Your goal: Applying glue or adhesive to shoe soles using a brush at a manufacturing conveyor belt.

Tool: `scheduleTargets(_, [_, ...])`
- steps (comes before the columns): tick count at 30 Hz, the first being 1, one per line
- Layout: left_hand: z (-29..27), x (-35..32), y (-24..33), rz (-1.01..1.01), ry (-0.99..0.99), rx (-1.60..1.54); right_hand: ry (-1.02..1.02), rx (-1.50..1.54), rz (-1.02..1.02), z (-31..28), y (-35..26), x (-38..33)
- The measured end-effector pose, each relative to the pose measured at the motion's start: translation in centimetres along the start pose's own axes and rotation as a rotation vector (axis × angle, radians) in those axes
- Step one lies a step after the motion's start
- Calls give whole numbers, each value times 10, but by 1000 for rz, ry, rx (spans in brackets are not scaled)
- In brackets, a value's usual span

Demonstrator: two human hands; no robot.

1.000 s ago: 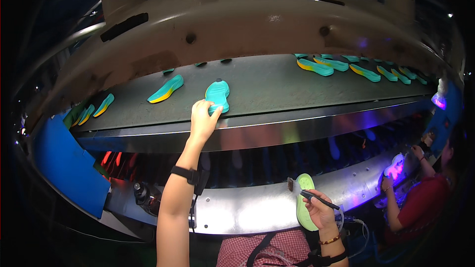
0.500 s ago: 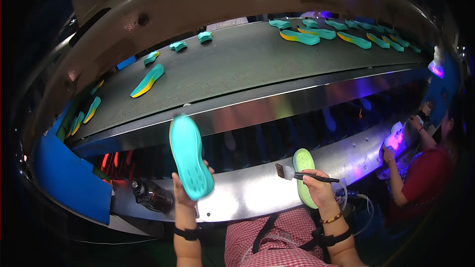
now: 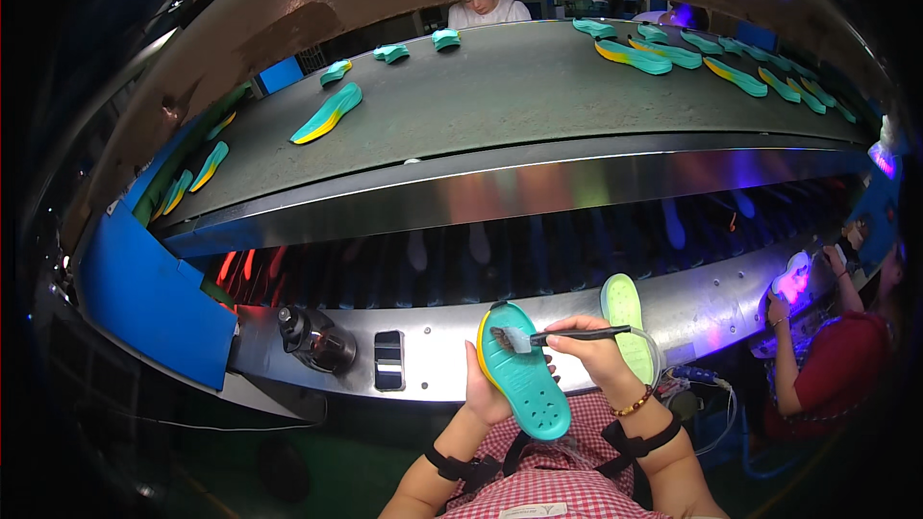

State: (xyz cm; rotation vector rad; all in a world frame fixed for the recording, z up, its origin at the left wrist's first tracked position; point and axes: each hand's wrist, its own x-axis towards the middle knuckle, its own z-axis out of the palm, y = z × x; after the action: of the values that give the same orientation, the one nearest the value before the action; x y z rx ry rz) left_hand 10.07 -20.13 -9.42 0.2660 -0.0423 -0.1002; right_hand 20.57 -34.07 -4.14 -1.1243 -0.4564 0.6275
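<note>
My left hand (image 3: 486,394) is closed around the left edge of a teal shoe sole (image 3: 524,380) with a yellow rim; some fingertips show at its other side. The sole is held tilted in front of my body, its holed end pointing down towards me. My right hand (image 3: 598,354) grips a black-handled brush (image 3: 582,333), from which a clear tube runs down. The brush's dark bristles lie against the upper part of the sole's face. Beyond my right hand, a pale green sole (image 3: 622,306) lies on the steel ledge (image 3: 442,346).
A dark bottle (image 3: 322,348) stands on the ledge at left, beside a rectangular cutout (image 3: 388,361). Behind runs a grey conveyor belt (image 3: 461,106) carrying several teal soles (image 3: 327,115). At right, a co-worker in red (image 3: 836,356) holds a sole under violet light. Another person (image 3: 490,12) is beyond the belt.
The teal sole in my left hand has come right and down, closer to my body, and turned. The brush has moved left onto its face. My view has shifted a little.
</note>
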Motion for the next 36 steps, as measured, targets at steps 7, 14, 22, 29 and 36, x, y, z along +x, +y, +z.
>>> scheduleTargets(7, [7,8,-14,156,268,155,9,-317,99,8,0,14])
scheduleTargets(14, [-8,10,-5,364,444,212,-236,-905,-576,30,-3,-8])
scheduleTargets(22, [22,-8,22,229,189,265,-469,-722,-170,8,-60,-23])
scheduleTargets(29, [58,0,13,214,-24,-38,-547,-554,-333,24,-54,-23])
scheduleTargets(36, [57,-5,22,335,91,123,-553,-550,-347,20,-55,-21])
